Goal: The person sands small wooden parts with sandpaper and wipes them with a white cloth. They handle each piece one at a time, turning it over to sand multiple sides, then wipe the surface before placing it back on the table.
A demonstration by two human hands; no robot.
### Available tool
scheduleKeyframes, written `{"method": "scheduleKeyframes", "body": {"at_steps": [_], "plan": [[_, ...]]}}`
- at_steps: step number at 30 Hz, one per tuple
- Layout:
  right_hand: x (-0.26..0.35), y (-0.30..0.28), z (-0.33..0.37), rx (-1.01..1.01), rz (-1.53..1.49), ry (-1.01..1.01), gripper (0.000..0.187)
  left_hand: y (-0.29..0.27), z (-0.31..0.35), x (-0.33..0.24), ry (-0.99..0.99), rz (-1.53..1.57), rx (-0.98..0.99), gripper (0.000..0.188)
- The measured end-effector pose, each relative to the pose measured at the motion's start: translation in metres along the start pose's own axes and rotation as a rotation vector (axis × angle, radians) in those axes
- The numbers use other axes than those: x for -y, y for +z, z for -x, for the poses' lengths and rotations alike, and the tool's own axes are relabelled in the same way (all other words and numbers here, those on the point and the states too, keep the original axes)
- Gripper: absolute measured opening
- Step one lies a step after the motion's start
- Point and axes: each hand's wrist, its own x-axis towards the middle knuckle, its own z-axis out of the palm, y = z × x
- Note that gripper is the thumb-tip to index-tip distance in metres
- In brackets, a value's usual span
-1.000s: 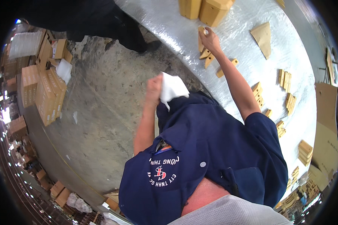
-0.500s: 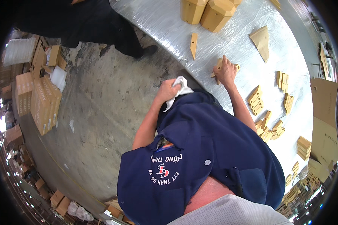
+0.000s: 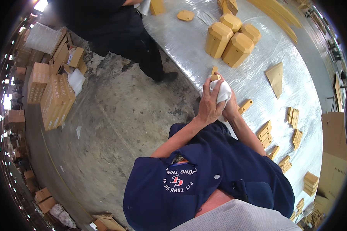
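Both hands are together over the table's near edge, around a white cloth point(image 3: 221, 92). My left hand point(image 3: 209, 104) is closed on the cloth, its fingers wrapped over a small wooden block point(image 3: 216, 77) whose end sticks out at the top. My right hand point(image 3: 231, 106) is closed at the right side of the same bundle; its fingers are mostly hidden behind cloth and left hand. Just beyond the fingertips a wooden strip point(image 3: 214, 69) shows in part. By my right wrist lies another wooden block point(image 3: 245, 106) with a hole in it.
Large eight-sided wooden blocks point(image 3: 238, 50) stand farther back on the plastic-wrapped table point(image 3: 254, 82). To the right are a brown paper piece point(image 3: 275, 80) and rows of small drilled blocks point(image 3: 265, 134). A person in dark clothes point(image 3: 135, 46) stands at the far left; cartons point(image 3: 56, 100) sit on the floor.
My left hand has brought the cloth from the lap up to the right hand. The right hand has lifted a block off the table into the cloth. The view has shifted, showing more of the table's far end.
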Motion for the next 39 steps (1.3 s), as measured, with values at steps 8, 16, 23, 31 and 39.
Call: {"method": "scheduleKeyframes", "body": {"at_steps": [8,16,23,31,39], "plan": [[-0.002,0.022,0.02,-0.046,0.15,0.118,0.047,-0.013,-0.042,0.019,-0.336,0.339,-0.116,0.03],[0.046,0.03,0.012,-0.037,-0.016,-0.038,0.034,-0.033,-0.046,0.009,-0.507,1.161,0.104,0.047],[0.059,0.045,0.005,-0.194,0.702,-0.475,0.042,0.012,-0.023,-0.041,-0.004,0.406,-0.133,0.06],[0.048,0.043,0.008,-0.225,0.438,-0.312,0.041,-0.011,-0.064,-0.036,-0.032,0.543,-0.086,0.046],[0.028,-0.01,0.018,-0.107,0.712,-0.24,0.044,0.007,-0.066,-0.006,-0.309,0.533,0.043,0.035]]}}
